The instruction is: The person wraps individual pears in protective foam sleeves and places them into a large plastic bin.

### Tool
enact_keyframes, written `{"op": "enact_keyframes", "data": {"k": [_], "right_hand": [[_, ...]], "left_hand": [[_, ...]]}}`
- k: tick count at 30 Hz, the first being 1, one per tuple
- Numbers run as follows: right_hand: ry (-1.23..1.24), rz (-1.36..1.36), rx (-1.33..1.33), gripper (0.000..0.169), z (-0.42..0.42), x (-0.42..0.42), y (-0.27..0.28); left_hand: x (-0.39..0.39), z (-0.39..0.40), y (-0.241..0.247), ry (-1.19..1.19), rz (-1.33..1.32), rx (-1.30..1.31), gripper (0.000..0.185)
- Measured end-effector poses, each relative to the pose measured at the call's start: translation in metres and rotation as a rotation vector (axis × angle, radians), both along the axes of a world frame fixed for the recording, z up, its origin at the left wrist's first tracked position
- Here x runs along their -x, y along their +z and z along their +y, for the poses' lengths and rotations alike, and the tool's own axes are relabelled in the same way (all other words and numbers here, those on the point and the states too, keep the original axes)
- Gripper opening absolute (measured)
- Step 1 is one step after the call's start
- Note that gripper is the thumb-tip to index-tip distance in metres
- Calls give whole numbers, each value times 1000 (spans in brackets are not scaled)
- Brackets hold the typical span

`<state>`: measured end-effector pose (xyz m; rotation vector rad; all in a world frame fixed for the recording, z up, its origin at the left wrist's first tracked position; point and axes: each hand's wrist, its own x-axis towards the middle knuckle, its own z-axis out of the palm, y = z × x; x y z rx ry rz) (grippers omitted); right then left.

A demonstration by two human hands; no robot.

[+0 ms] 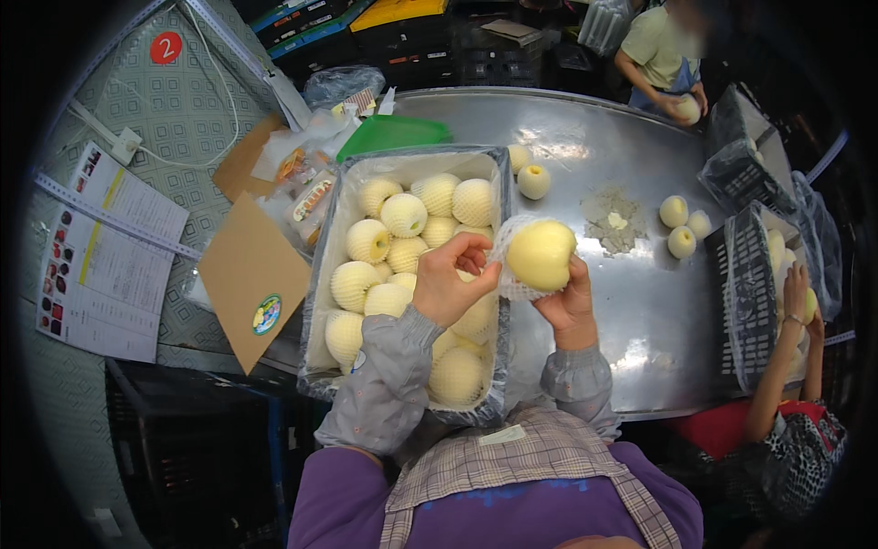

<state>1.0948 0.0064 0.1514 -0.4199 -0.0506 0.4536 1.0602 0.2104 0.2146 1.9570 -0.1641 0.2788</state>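
Observation:
In my right hand (568, 302) is a bare yellow apple (543, 254). White foam netting (509, 264) lies around its left side and underside. My left hand (456, 278) is curled beside it, thumb tip at the netting's edge; whether the fingers pinch it is hard to see. Below my left hand sits a plastic-lined crate (502, 357) filled with several apples in foam nets (403, 215), some partly covered by my hand and sleeve.
The crate rests on a metal table (638, 329). Netted apples (534, 181) and another cluster (682, 242) lie on it, with a wet patch (614, 219) between. Lined crates (737, 309) stand right, where a co-worker's hands (796, 295) reach in. Another person (658, 62) holds fruit. Cardboard (247, 281) lies left.

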Motion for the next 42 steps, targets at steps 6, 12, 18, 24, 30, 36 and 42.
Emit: {"op": "enact_keyframes", "data": {"k": [6, 12, 18, 24, 30, 36, 42], "right_hand": [[45, 80, -375, 83, 13, 3, -40], [164, -321, -249, 104, 7, -3, -64], [218, -297, -502, 98, 11, -2, -66], [95, 75, -563, 71, 33, 1, -28], [160, 189, -507, 61, 33, 1, -7], [161, 332, -498, 53, 23, -1, -3], [159, 402, -479, 51, 21, 5, 16]], "left_hand": [[-1, 5, -7, -48, 85, 54, 23], [-6, 12, -13, -170, 492, 954, 19], [-6, 13, -26, -375, 694, 1236, 24], [-7, 10, -13, -434, 664, 1318, 35], [-6, 12, -13, -388, 621, 1155, 43], [-12, 19, -29, -339, 678, 1199, 39], [-13, 18, -21, -254, 640, 1269, 30]]}}
